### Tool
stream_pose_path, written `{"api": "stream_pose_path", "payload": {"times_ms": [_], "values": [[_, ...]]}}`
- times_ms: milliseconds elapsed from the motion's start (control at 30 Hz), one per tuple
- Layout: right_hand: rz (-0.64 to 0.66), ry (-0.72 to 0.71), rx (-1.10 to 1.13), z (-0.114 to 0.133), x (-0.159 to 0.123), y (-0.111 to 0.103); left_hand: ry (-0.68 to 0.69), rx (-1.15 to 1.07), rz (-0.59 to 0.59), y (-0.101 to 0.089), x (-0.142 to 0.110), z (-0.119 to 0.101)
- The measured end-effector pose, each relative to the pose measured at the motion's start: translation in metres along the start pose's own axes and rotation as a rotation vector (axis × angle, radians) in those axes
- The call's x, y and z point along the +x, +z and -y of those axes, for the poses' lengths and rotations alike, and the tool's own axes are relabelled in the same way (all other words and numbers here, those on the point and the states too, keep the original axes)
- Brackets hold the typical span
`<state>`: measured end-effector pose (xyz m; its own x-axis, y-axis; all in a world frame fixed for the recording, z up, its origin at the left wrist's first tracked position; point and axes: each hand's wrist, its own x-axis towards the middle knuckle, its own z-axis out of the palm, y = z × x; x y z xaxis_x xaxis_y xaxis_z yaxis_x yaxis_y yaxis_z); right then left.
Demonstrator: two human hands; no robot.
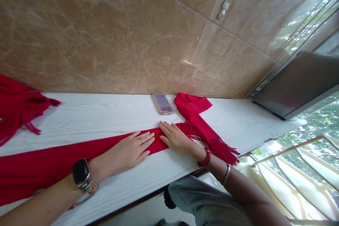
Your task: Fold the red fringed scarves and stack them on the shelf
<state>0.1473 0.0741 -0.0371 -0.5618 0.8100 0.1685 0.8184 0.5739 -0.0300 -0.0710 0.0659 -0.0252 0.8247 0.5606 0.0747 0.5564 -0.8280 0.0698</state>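
A long red scarf (106, 144) lies flat in a folded strip along the table. My left hand (129, 150), with a ring on one finger and a watch (81, 172) on the wrist, rests palm down on it, fingers stretched out. Just to the right, my right hand (176, 138) is also laid flat on the strip near its fringed end, wearing a red bracelet (205, 159). Beyond that hand lies another fringed red scarf (197, 114), bent over on itself. Nothing is gripped by either hand.
A phone (163, 104) lies near the brown marbled wall (106, 42). More fringed red fabric (21, 107) is bunched at the far left of the white table (92, 113). A dark panel-like object (293, 81) stands at the right end, with a pale railing (296, 152) below it.
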Motion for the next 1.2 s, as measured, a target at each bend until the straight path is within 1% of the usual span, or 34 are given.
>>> {"api": "stream_pose_path", "payload": {"times_ms": [200, 300, 367, 433, 533, 600, 667, 767, 867, 933, 1000, 1067, 1133, 1200], "values": [[0.06, 0.096, -0.036, -0.023, -0.008, 0.0, -0.142, -0.076, 0.106, -0.006, -0.008, -0.009], [0.034, 0.145, -0.056, -0.029, -0.009, -0.001, -0.176, -0.106, 0.135, -0.007, -0.009, -0.012], [-0.012, 0.14, -0.063, -0.025, -0.009, -0.003, -0.175, -0.11, 0.137, -0.006, -0.01, -0.013], [-0.024, 0.083, -0.048, -0.015, -0.006, -0.005, -0.169, -0.108, 0.136, -0.005, -0.01, -0.013], [0.035, -0.018, -0.012, 0.002, 0.0, -0.005, -0.173, -0.108, 0.142, -0.005, -0.011, -0.012], [0.066, -0.037, -0.002, 0.006, 0.003, -0.002, -0.179, -0.1, 0.154, -0.005, -0.011, -0.012], [0.076, -0.032, -0.006, -0.001, 0.004, 0.0, -0.18, -0.091, 0.168, -0.007, -0.011, -0.012], [0.094, -0.018, -0.036, -0.026, 0.001, 0.0, -0.18, -0.087, 0.185, -0.01, -0.01, -0.014], [0.092, 0.009, -0.037, -0.054, -0.005, -0.009, -0.201, -0.098, 0.214, -0.011, -0.01, -0.013], [0.081, 0.01, -0.019, -0.065, -0.007, -0.017, -0.222, -0.122, 0.239, -0.012, -0.013, -0.008], [0.081, -0.015, -0.003, -0.069, -0.008, -0.024, -0.248, -0.154, 0.269, -0.014, -0.019, 0.001], [0.075, -0.054, 0.015, -0.067, -0.007, -0.026, -0.268, -0.181, 0.302, -0.018, -0.027, 0.011], [0.066, -0.088, 0.016, -0.065, -0.007, -0.024, -0.237, -0.191, 0.307, -0.023, -0.034, 0.021], [0.065, -0.08, -0.043, -0.064, -0.008, -0.024, -0.182, -0.192, 0.309, -0.027, -0.039, 0.028]]}}
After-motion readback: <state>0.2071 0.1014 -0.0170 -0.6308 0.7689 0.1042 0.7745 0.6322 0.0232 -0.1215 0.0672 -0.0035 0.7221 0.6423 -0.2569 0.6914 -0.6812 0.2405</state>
